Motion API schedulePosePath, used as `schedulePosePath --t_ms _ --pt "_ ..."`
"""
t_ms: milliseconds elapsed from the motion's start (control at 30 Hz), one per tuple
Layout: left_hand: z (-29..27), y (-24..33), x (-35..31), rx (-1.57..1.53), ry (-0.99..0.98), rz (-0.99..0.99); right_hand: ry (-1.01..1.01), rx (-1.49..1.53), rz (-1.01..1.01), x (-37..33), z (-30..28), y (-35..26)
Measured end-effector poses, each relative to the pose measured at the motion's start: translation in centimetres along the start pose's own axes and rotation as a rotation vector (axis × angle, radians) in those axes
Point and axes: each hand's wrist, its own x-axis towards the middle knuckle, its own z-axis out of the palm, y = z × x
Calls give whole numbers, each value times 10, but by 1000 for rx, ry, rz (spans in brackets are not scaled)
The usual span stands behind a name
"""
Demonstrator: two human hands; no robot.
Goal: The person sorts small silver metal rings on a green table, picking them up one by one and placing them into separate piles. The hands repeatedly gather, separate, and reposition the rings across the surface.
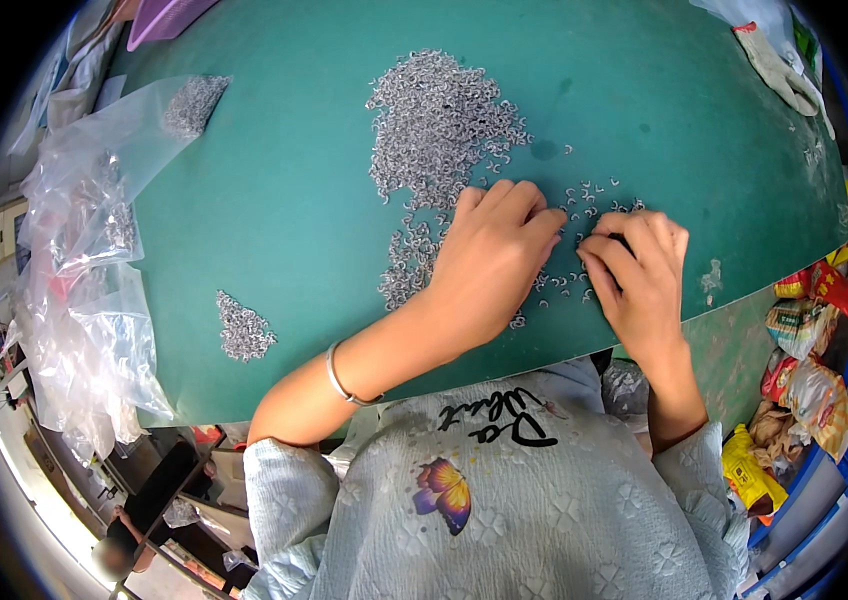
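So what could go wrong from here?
The left hand might scatter the large pile of silvery pieces beside it if it moves abruptly. Stray pieces toward the near edge of the green table could get brushed off. The left forearm might also nudge the small heap lying close to it.

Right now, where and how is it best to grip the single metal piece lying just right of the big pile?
I would pinch the metal piece across its outer edges, from above and the right, probably with the right hand. It looks small and curved, lies apart on the table, and the big pile is on its left. I cannot tell which way its curve opens.
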Motion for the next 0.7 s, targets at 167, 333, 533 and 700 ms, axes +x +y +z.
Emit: schedulePosePath --t_ms 167,333,533,700 --pt "2 -2 1 6 -42 4 31 65 34 2 -1 2" --pt "-5 -4 -7 -42 -76 38 14 32 35 2 6 5" --pt "-15 -6 -14 -11 -117 84 -51 51 -42 -3 0 5" --pt "-20 3 -17 -48 -118 10 -111 151 -75 -4 -6 8"
